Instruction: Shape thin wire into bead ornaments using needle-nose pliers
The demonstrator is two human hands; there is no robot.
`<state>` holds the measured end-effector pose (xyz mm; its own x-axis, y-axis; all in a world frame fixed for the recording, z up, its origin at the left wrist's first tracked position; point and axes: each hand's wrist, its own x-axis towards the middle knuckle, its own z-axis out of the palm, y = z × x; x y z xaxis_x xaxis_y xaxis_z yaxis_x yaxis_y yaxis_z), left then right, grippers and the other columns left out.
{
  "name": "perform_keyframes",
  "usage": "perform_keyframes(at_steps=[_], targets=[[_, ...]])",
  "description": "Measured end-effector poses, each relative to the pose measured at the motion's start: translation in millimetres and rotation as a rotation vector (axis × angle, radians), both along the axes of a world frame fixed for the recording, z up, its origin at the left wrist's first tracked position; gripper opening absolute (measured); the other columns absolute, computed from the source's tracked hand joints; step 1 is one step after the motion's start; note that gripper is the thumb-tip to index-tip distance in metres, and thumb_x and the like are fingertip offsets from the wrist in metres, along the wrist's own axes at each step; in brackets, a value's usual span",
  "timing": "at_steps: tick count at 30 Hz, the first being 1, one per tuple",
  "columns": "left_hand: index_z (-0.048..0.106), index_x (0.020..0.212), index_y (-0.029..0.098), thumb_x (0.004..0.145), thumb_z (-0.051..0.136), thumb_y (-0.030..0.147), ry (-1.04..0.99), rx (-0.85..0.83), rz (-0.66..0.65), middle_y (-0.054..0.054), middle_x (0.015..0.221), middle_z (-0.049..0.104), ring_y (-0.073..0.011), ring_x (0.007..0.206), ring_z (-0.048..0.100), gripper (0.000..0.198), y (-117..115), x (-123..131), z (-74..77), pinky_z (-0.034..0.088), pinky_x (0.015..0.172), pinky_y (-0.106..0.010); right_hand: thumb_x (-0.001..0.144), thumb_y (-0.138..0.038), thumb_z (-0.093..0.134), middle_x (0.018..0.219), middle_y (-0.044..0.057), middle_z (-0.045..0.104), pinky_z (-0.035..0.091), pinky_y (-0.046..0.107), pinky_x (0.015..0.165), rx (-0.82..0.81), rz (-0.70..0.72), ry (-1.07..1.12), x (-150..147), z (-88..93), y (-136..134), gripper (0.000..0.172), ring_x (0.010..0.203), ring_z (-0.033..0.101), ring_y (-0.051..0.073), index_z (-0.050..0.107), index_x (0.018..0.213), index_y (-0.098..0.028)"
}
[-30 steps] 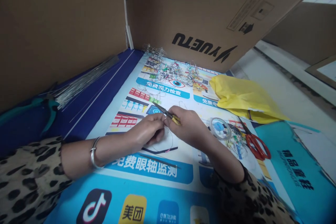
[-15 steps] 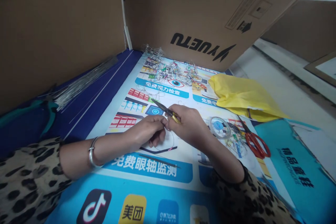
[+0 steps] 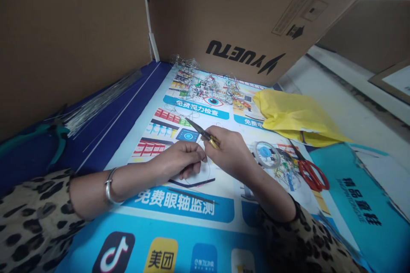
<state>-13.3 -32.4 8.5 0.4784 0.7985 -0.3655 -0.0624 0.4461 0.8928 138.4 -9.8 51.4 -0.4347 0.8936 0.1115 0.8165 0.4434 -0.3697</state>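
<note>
My left hand (image 3: 187, 160), with a silver bangle on its wrist, is closed in a pinch over the printed sheet (image 3: 221, 239). From its fingertips a thin wire (image 3: 214, 169) curves down in a loop. Right beside it, my right hand (image 3: 227, 149) is wrapped round small scissors (image 3: 199, 129) with dark pointed blades and gold-coloured handles. The blades point up and to the left, away from the wire. The fingertips of both hands nearly meet, and what lies between them is too small to make out fully.
Tangled wires with coloured bits (image 3: 211, 87) lie at the back. Rightward are a clear spool (image 3: 266, 155), red-handled scissors (image 3: 314, 175), a yellow bag (image 3: 294, 113) and teal cardboard (image 3: 349, 192). Straight wires (image 3: 102, 100) and teal-handled pliers (image 3: 59, 145) lie left. Cardboard walls (image 3: 224, 13) stand behind.
The hands stay close together, with the left fingers curled slightly differently. The wire loop below them has shifted, and its pinkish end no longer shows clearly. The whole view has moved slightly.
</note>
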Motion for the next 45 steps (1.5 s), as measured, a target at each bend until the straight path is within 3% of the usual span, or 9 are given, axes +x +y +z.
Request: perform_keyframes(at_steps=[10,22,28,36,45], targets=[[0.053,0.066,0.015,0.076,0.055,0.029,0.041,-0.009,-0.037,0.003,0.05,0.053,-0.0034,0.031,0.036,0.018,1,-1,-0.1,0.021,0.029,-0.015,0.075,-0.022,0.047,0.069,-0.002,0.058,0.029,0.022,0.055,-0.027,0.005,0.005,-2,1.7,-2,0.008,0.063,0.05,0.012,0.054,0.076,-0.02],[0.05,0.063,0.014,0.076,0.056,0.03,0.036,0.048,0.051,0.003,0.05,0.053,-0.0032,0.032,0.038,0.021,-2,-1,-3.3,0.024,0.03,-0.014,0.077,-0.023,0.048,0.066,-0.003,0.056,0.03,0.022,0.055,-0.061,-0.043,0.07,-1,-0.4,-2,0.008,0.06,0.05,0.012,0.055,0.076,-0.021],[0.051,0.065,0.014,0.078,0.055,0.031,0.004,0.044,0.026,0.003,0.052,0.054,-0.0024,0.033,0.038,0.022,0,-4,-4.3,0.025,0.032,-0.015,0.079,-0.028,0.05,0.071,-0.001,0.058,0.034,0.023,0.059,-0.048,-0.053,0.153,15,-3.3,-10,0.009,0.065,0.051,0.012,0.055,0.079,-0.02],[0.053,0.071,0.014,0.081,0.054,0.031,-0.037,0.065,-0.082,0.003,0.054,0.055,-0.0028,0.036,0.039,0.021,1,-7,-4.3,0.027,0.037,-0.016,0.078,-0.026,0.053,0.079,0.004,0.057,0.039,0.027,0.063,-0.05,0.001,0.094,57,-32.5,-38,0.01,0.073,0.052,0.016,0.055,0.084,-0.018],[0.051,0.075,0.014,0.083,0.053,0.033,0.008,0.082,-0.171,0.003,0.06,0.057,-0.0033,0.041,0.043,0.021,2,-9,-4.4,0.028,0.039,-0.016,0.079,-0.022,0.054,0.085,0.004,0.058,0.041,0.029,0.072,-0.046,0.115,0.151,63,-48.5,-41,0.011,0.083,0.052,0.017,0.055,0.088,-0.018]])
